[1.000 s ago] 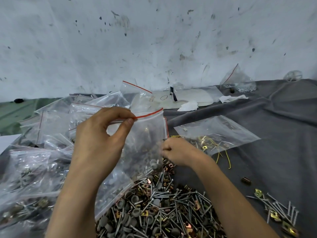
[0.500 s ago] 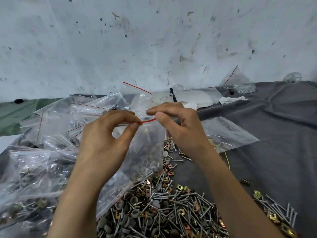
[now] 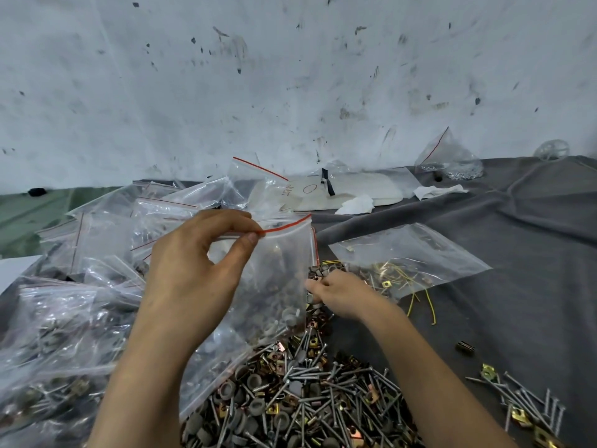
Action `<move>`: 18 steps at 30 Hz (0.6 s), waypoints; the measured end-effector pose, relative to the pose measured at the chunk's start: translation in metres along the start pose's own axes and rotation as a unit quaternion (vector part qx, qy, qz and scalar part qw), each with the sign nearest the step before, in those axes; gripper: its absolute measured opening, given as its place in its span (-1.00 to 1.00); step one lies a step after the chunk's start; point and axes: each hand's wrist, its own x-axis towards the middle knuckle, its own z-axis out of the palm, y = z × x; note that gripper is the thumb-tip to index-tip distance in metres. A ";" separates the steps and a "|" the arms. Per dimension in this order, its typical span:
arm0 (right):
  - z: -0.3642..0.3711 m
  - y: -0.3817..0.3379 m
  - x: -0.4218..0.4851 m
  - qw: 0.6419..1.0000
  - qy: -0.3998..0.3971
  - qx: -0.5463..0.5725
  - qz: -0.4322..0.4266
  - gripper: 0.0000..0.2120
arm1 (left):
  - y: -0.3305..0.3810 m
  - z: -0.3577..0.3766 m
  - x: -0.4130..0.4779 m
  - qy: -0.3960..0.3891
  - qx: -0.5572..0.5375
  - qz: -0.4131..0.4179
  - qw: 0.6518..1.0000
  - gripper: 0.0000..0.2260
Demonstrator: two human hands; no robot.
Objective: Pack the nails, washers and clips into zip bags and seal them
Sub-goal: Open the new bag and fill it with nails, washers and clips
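Note:
My left hand (image 3: 197, 266) pinches the red-striped top edge of a clear zip bag (image 3: 277, 279) between thumb and forefinger and holds it upright; grey washers lie in its bottom. To the bag's right, my right hand (image 3: 339, 292) is down at the far edge of the loose pile (image 3: 300, 402) of nails, grey washers and brass clips, fingers curled among the pieces. What those fingers hold is hidden.
Filled zip bags (image 3: 64, 318) are heaped at the left. A flat clear bag (image 3: 407, 257) with yellow wire lies right of my hand on the grey cloth (image 3: 517, 253). A small scatter of nails and clips (image 3: 523, 409) sits at the lower right. A stained wall stands behind.
My right hand left the bag's top edge, where it was half a second ago, and dropped back to the pile. My left hand kept its pinch on the bag.

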 end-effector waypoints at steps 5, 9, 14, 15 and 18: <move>-0.004 0.000 -0.003 1.000 -0.008 -0.012 -0.009 -0.58 | 0.001 0.000 0.000 -0.001 -0.005 -0.003 1.000 -0.85; -0.008 -0.003 -0.007 0.999 -0.013 -0.044 -0.009 -0.56 | 0.002 0.000 0.000 -0.001 -0.004 -0.003 1.000 -0.85; -0.008 -0.002 -0.007 0.999 -0.016 -0.041 -0.009 -0.50 | 0.003 -0.001 -0.001 -0.004 0.000 -0.001 1.000 -0.85; -0.007 -0.001 -0.007 0.999 -0.019 -0.039 -0.010 -0.47 | 0.003 0.000 -0.001 -0.003 0.000 0.000 1.000 -0.85; -0.009 -0.001 -0.007 0.998 -0.033 -0.043 -0.017 -0.40 | 0.002 0.000 0.000 -0.001 -0.001 0.001 1.000 -0.85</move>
